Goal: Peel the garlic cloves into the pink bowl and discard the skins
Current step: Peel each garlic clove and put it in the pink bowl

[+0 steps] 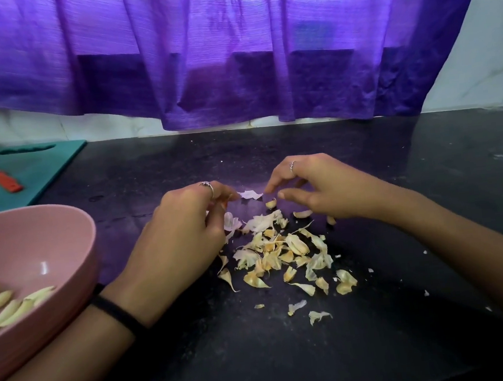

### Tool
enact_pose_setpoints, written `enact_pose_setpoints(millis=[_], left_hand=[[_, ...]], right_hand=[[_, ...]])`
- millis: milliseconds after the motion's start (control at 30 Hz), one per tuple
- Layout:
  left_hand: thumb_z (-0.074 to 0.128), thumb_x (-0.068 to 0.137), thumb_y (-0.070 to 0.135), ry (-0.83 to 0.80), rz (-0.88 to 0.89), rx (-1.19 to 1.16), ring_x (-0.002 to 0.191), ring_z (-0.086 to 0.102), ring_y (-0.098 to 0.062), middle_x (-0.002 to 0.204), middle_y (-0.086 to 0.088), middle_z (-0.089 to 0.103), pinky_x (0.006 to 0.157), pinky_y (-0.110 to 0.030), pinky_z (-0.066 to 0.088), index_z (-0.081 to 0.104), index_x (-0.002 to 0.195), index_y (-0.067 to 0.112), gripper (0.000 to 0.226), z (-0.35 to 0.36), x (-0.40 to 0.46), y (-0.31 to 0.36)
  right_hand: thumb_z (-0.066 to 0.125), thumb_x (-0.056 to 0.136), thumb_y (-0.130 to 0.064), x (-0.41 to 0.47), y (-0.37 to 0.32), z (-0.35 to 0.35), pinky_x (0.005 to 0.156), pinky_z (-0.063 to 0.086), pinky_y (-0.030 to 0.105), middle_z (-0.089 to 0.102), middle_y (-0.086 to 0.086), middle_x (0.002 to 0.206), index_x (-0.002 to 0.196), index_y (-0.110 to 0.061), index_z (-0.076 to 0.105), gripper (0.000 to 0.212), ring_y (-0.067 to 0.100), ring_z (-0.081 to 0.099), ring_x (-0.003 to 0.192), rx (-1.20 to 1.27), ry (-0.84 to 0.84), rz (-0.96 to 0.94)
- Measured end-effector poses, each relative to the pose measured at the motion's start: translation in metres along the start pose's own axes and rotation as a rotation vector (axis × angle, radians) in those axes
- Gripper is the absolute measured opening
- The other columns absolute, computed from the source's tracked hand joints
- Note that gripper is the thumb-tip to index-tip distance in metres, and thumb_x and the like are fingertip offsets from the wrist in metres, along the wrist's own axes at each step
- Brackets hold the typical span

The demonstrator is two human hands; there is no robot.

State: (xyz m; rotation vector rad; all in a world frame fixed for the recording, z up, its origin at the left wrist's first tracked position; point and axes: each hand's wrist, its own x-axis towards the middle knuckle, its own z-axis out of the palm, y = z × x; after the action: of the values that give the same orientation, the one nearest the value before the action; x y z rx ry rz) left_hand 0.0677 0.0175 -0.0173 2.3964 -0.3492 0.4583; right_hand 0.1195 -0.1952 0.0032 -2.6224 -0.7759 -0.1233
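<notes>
Two hands over a heap of garlic skins

Purple woven curtain [231,54] hangs beyond both hands, its hem reaching the back edge of the black stone counter [396,176]. Teal plastic cutting board [36,174] lies far to the left of the left hand, with a small orange-handled knife [5,181] resting on it. Round pink plastic bowl [73,238] sits just beside the left forearm, touching or nearly touching it; peeled pale garlic cloves [6,306] lie in its bottom.

Left hand [184,236], ring on one finger, black band [117,313] at the wrist: fingers curled, tips pinching one end of a thin white papery skin piece [250,194]. More white skin shows under its fingers; whether a clove is in there, cannot tell.

Right hand [321,189], also ringed: fingers spread and arched downward, forefinger tip touching the other end of the same white skin, thumb apart from it. Nothing gripped.

Loose heap of yellowish dry garlic skins [284,254] lies on the counter between and nearer than both hands. Small stray bits [317,316] scattered nearer still, toward the right forearm. One small curled yellowish piece [271,203] sits just under the right thumb tip; skin or clove, cannot tell.
</notes>
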Motion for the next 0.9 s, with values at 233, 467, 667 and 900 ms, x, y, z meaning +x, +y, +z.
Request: enact_pose_setpoints(millis=[233,467,667,900], left_hand=[[0.046,0.093,0.006,-0.013,-0.033,0.005,0.082,0.065,-0.008,0.087,0.014,0.063,0.078,-0.032,0.053,0.066,0.108,0.029,0.034,-0.001,0.001,-0.002],[0.047,0.088,-0.001,0.001,-0.133,0.027,0.085,0.058,-0.006,0.1,0.009,0.067,0.062,-0.008,0.038,0.066,0.109,0.025,0.038,-0.002,0.005,-0.009],[0.059,0.09,0.014,-0.058,-0.159,0.073,0.075,0.056,-0.003,0.081,0.014,0.064,0.059,-0.014,0.034,0.068,0.101,0.025,0.018,-0.005,0.003,-0.011],[0.059,0.091,0.038,-0.111,-0.086,0.068,0.075,0.057,0.002,0.08,0.011,0.066,0.058,-0.006,0.038,0.07,0.095,0.024,0.018,-0.002,0.0,-0.009]], right_hand=[[0.065,0.088,-0.007,-0.047,-0.012,-0.014,0.086,0.051,0.02,0.067,-0.017,0.094,0.095,-0.027,0.071,0.022,0.001,0.065,0.092,0.22,-0.007,-0.058],[0.064,0.09,-0.008,-0.053,-0.015,-0.001,0.081,0.049,0.014,0.065,-0.018,0.095,0.096,-0.023,0.073,0.019,-0.003,0.062,0.09,0.148,-0.043,-0.034],[0.062,0.092,-0.011,-0.04,-0.028,0.008,0.083,0.05,0.017,0.065,-0.015,0.096,0.095,-0.025,0.072,0.018,0.002,0.062,0.091,0.159,-0.024,-0.066],[0.061,0.092,-0.015,-0.036,-0.028,0.015,0.084,0.054,0.031,0.066,-0.015,0.094,0.097,-0.029,0.07,0.017,0.002,0.063,0.088,0.194,0.012,-0.026]])
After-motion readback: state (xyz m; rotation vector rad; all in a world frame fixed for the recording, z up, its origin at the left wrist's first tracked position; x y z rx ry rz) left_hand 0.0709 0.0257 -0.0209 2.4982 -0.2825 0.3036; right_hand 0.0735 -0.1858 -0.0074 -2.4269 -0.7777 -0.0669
